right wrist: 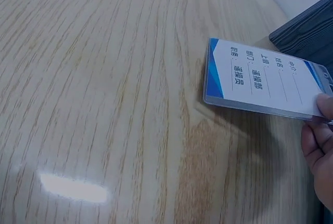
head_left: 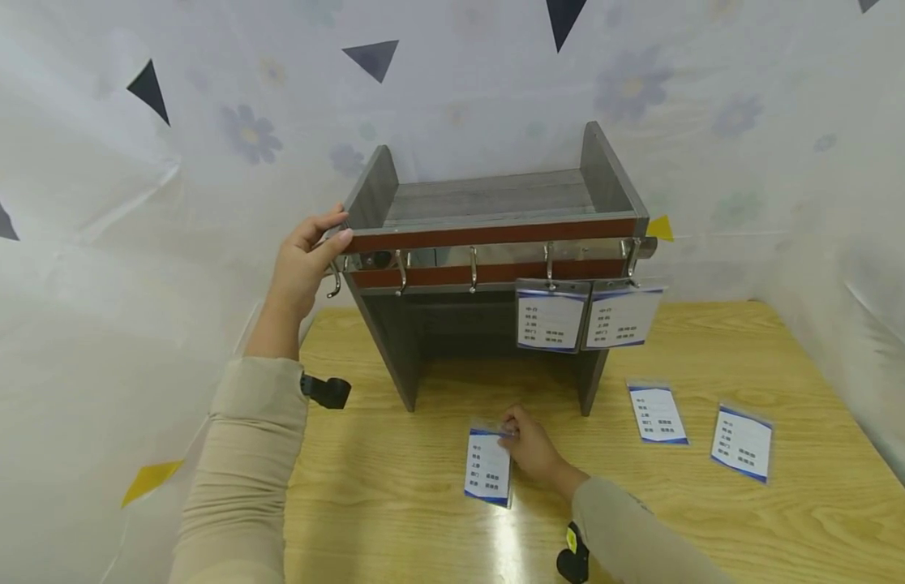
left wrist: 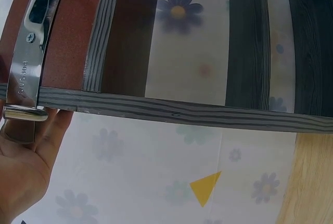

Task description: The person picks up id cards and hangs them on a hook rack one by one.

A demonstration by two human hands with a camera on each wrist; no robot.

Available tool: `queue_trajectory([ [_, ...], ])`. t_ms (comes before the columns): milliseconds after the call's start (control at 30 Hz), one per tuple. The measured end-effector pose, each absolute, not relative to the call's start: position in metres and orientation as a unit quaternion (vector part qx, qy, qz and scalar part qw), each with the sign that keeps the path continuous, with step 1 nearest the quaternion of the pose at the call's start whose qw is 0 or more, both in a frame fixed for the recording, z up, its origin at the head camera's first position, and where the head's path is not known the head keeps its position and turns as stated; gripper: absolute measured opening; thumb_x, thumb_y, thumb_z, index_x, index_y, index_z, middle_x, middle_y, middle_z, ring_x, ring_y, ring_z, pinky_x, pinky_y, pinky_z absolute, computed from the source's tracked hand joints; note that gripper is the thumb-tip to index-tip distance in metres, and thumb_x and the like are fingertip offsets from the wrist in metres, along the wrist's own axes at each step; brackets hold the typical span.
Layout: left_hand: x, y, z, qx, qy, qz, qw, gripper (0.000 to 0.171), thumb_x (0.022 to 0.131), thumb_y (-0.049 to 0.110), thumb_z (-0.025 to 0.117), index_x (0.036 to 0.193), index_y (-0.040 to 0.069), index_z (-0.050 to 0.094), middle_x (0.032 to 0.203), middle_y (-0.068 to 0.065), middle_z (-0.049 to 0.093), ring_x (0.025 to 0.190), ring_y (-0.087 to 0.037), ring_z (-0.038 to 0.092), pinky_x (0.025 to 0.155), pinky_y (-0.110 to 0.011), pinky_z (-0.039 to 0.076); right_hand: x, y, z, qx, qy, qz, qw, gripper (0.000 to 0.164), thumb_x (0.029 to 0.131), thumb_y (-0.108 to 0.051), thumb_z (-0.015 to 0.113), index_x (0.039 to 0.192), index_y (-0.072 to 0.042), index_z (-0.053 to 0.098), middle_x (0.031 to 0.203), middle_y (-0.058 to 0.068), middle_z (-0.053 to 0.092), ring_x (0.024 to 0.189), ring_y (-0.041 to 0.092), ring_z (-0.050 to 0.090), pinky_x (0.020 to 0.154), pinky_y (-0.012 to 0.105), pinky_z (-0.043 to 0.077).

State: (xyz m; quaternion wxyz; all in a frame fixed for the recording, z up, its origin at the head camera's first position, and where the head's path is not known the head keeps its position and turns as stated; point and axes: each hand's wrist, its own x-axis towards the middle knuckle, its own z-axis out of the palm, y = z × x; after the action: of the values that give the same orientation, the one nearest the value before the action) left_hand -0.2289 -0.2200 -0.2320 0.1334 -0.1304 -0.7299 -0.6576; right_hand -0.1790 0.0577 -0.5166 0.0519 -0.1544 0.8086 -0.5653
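Head view: my right hand (head_left: 531, 448) pinches a card (head_left: 487, 469) by its top right corner, fingers closed on it. The card is just in front of the rack (head_left: 489, 235), on my side of it. Room to move: wood runs from the card to the left edge of the tabletop (head_left: 394, 507), and the rack's underside opens between two side panels behind the card. My left hand (head_left: 299, 264) grips the rack's left front corner, thumb in front, beside the leftmost of five hooks (head_left: 473, 269). Two hung cards (head_left: 551, 318) on the right-hand hooks dangle side by side below the front edge, narrowing the way in there. Two loose cards (head_left: 658, 415) lie well to the right, apart from each other. A flowered sheet (head_left: 460, 49) closes off the back and sides.

Left wrist view: the panel edge crosses the frame; my left fingers pass behind it at the rail (left wrist: 23, 78) end. Thumb contact is not clear here. The sheet shows beyond the edge.

Right wrist view: thumb on the card's face at its top end, fingers below. A shadow falls on the wood beneath; contact at the lower edge, cannot tell. A rack panel stands near its long side; wood extends opposite.
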Motion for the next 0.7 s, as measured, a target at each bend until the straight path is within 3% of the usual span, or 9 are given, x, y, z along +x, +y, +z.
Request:
queue_trajectory([
  [267, -0.228, -0.221, -0.232, -0.131, -0.737, -0.650, 0.132, 0.033, 0.083, 0.015, 0.058, 0.115, 0.006, 0.053, 0.137, -0.003, 0.031, 0.125, -0.018, 0.024, 0.099, -0.046, 0.018, -0.177, 0.057, -0.503, -0.155, 0.797, -0.581, 0.051, 0.024, 0.079, 0.009, 0.054, 0.101, 0.004, 0.047, 0.090, 0.014, 0.056, 0.075, 0.022, 0.054, 0.059, 0.027, 0.046],
  [500, -0.225, -0.220, -0.231, -0.132, -0.735, -0.653, 0.125, 0.034, 0.084, 0.015, 0.058, 0.116, 0.006, 0.053, 0.137, -0.003, 0.030, 0.124, -0.022, 0.026, 0.100, -0.044, 0.018, -0.175, 0.056, -0.491, -0.152, 0.798, -0.581, 0.043, 0.025, 0.079, 0.007, 0.055, 0.103, -0.001, 0.051, 0.093, 0.010, 0.056, 0.075, 0.017, 0.051, 0.063, 0.026, 0.045],
  [700, -0.225, -0.219, -0.230, -0.128, -0.740, -0.648, 0.125, 0.036, 0.084, 0.016, 0.058, 0.118, 0.006, 0.051, 0.137, -0.002, 0.030, 0.124, -0.022, 0.027, 0.099, -0.046, 0.017, -0.175, 0.054, -0.484, -0.160, 0.796, -0.582, 0.044, 0.028, 0.081, 0.007, 0.053, 0.107, -0.002, 0.054, 0.086, 0.007, 0.053, 0.072, 0.016, 0.047, 0.062, 0.025, 0.043],
])
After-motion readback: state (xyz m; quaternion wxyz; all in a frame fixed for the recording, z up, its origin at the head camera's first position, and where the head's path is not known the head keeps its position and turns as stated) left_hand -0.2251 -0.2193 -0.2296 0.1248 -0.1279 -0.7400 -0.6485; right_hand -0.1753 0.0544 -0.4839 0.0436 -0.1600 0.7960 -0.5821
